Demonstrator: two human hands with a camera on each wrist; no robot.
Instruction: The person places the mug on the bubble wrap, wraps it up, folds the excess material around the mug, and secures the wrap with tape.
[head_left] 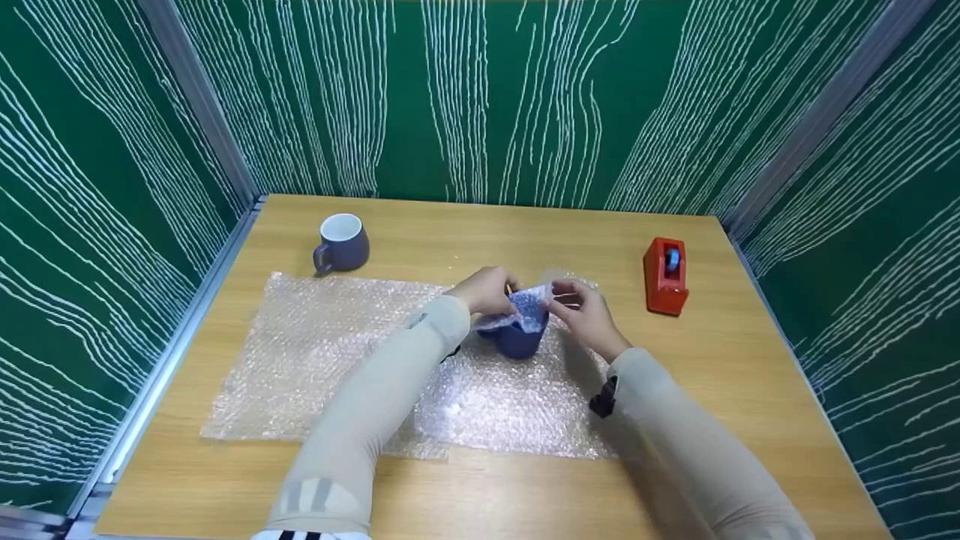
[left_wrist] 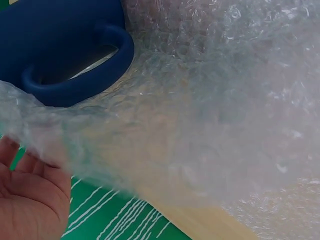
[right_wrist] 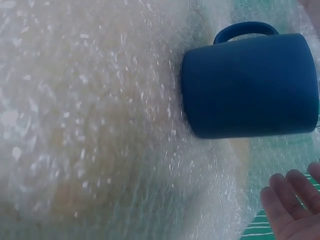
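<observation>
A dark blue mug (head_left: pixel 517 343) stands upright on a sheet of bubble wrap (head_left: pixel 330 337), its handle to the left. The far part of the sheet is lifted, and a flap (head_left: pixel 531 306) folds over the mug's rim. My left hand (head_left: pixel 487 291) grips the lifted wrap just left of the rim; in the left wrist view its fingers (left_wrist: pixel 47 175) are partly behind the sheet by the mug's handle (left_wrist: pixel 112 70). My right hand (head_left: pixel 586 315) pinches the flap's right edge between thumb and fingers. The mug's opening is covered from view.
A second mug, blue-grey with a white inside (head_left: pixel 342 244), stands at the back left of the wooden table (head_left: pixel 517 495). On the right is a red tape dispenser (head_left: pixel 665 277) with a blue roll. Green walls (head_left: pixel 409 112) with white wavy lines enclose the back and sides.
</observation>
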